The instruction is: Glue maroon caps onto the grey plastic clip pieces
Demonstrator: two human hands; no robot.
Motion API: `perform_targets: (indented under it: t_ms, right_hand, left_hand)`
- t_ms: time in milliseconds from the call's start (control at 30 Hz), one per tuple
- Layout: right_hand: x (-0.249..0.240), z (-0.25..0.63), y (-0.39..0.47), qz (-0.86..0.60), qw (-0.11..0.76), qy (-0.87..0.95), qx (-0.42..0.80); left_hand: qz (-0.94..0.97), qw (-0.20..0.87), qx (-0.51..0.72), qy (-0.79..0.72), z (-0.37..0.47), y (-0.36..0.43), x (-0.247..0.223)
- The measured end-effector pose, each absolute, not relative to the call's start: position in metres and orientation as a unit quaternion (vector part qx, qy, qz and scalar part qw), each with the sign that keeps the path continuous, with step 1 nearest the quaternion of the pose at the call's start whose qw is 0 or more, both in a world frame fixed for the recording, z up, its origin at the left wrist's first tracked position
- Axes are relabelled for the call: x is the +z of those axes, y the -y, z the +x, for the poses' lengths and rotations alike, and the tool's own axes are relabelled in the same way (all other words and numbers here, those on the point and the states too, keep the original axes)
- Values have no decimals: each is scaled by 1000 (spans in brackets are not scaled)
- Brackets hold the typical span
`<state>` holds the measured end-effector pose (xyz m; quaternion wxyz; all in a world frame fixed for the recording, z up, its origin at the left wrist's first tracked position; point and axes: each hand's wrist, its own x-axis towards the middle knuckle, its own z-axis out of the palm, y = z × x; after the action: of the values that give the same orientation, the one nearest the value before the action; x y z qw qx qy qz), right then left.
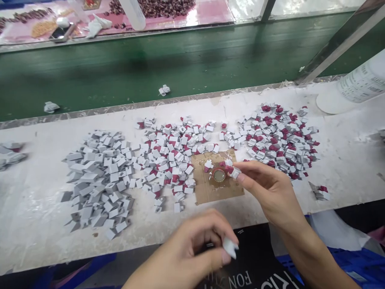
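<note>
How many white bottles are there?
2: right bottle on the near table, upper bottle beyond the green strip. Both are cut off by the picture's edge; others may be hidden.

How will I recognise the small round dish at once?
On the white table, brown cardboard lies between the middle heap and the right heap of parts. The small round dish sits on this cardboard, left of the right hand. Its round shape and reddish rim set it apart from the angular parts around it.
</note>
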<state>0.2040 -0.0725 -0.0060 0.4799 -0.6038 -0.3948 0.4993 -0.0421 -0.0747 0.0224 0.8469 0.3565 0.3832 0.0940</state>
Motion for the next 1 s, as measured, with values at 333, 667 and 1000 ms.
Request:
perform_targets:
  t_ms: [333, 667, 1000]
  right_hand:
    - [1, 197, 63, -518, 541, 277, 601]
    - [-3, 196, 63, -514, 548, 304, 586]
    - [7, 203, 58, -533, 480, 417, 559]
  left_hand:
    - [406, 706, 363, -453, -5, 21, 2]
    - [418, 719, 357, -426, -2, 13, -1]
    - [474, 704, 319, -422, -8, 9, 8]
